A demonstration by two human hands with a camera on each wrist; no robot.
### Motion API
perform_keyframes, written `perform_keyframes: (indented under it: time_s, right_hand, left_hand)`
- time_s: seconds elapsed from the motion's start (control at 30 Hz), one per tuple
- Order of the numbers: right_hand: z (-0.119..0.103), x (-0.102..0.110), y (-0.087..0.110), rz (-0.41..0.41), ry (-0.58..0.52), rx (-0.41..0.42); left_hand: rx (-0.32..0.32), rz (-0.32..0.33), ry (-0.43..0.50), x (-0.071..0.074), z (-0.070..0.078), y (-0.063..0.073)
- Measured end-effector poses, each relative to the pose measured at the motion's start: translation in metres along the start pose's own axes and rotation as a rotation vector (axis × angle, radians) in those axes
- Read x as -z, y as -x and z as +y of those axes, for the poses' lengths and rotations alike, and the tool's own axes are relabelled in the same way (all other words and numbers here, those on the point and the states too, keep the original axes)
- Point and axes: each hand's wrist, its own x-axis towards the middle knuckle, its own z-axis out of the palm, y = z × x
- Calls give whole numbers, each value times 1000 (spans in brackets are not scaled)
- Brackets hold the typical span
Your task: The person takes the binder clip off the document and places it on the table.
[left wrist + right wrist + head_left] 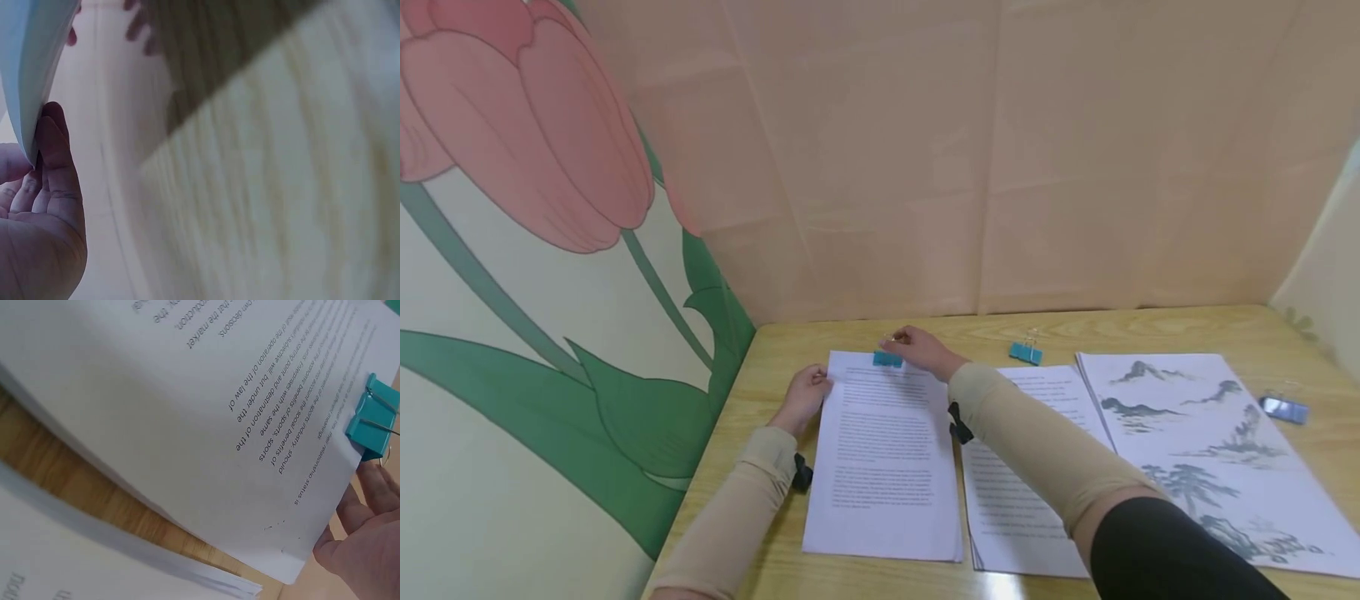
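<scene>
A stack of printed sheets lies at the left of the table, its upper end bent up in the wrist views. My left hand pinches its upper left edge between thumb and fingers. At the stack's top edge sits a teal binder clip, its jaws over the paper and its wire handles sticking outward. My right hand reaches across the sheets' top and holds the clip by its handle end. In the right wrist view the fingers are partly hidden behind the paper and clip.
Right of the stack lies a second printed stack, partly under my right forearm. Beyond it are sheets with ink landscape pictures. A second teal binder clip lies behind them, and a dark blue clip at the far right.
</scene>
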Motion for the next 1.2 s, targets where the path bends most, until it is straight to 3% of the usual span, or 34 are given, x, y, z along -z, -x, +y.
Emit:
perform_keyframes:
  time_s: [0.5, 0.77, 1.2]
  right_hand:
    - [0, 8, 0, -52, -113, -61]
    - [-1, 7, 1, -45, -105, -41]
    - [-6, 2, 1, -30, -91, -35]
  left_hand:
    - [-22, 4, -21, 0, -2, 0]
    - [-56, -11, -12, 0, -6, 1]
    - [-26, -11, -20, 3, -7, 2]
